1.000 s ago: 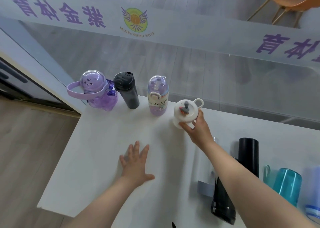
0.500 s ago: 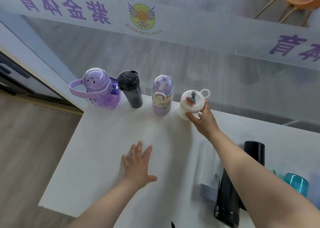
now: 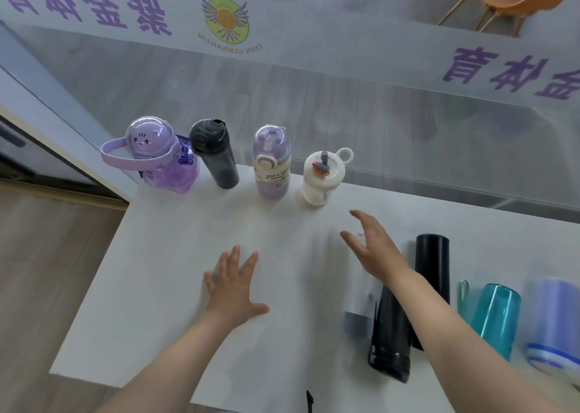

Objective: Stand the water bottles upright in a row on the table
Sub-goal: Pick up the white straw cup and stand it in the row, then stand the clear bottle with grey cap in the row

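On the counter (image 3: 175,255), four bottles stand at twelve o'clock; the empty, open right hand (image 3: 373,249) must next grasp a lying bottle (image 3: 392,334) at four o'clock.

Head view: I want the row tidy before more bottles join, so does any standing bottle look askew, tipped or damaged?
Nothing stands out. The purple bear bottle, black bottle, lilac bottle and white bottle stand upright along the table's far edge. No damage or spill shows. Both the left hand and right hand hold nothing.

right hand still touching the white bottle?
Apart. The head view shows bare table between the right hand and the white bottle, standing upright.
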{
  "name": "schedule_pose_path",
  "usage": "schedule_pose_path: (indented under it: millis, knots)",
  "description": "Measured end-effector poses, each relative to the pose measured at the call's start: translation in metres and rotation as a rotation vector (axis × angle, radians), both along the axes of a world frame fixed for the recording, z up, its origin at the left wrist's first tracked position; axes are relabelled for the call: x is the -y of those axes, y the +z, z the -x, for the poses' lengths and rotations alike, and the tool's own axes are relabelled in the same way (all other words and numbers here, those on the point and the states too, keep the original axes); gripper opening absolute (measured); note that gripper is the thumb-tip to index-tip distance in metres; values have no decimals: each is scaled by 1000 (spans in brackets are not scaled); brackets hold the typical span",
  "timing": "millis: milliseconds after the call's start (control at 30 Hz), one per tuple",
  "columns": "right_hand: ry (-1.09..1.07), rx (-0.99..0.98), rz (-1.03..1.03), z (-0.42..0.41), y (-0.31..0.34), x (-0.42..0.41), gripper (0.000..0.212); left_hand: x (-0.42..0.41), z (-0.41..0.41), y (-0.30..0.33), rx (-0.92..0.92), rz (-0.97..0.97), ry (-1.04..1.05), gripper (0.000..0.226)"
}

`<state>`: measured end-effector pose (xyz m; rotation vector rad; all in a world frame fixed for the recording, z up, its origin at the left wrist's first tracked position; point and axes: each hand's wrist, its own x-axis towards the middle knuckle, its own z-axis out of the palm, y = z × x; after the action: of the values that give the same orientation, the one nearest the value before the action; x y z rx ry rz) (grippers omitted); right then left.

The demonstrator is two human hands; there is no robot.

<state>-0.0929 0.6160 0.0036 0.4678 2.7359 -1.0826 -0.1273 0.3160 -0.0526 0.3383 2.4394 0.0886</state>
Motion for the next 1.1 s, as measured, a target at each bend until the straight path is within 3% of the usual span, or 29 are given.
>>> schedule_pose_path:
  millis: [200,467,567,900,1100]
  knots:
    - [235,-70,-264,-59,-9,4,38,0,-2,3,-28,33,-43,114]
    - [443,15,-567,-114,-12,15,73,-5,-27,3,-76,5,-68,89]
    - [462,108,-560,-122,-16,17,78,-8,-42,4,-58,-10,-82,89]
    - [576,134,-669,-114,-20,29,89,-8,-53,5,-32,62,-145,117]
    - [537,112,-587,-113,-19,28,94,-10,-53,6,-30,77,-141,118]
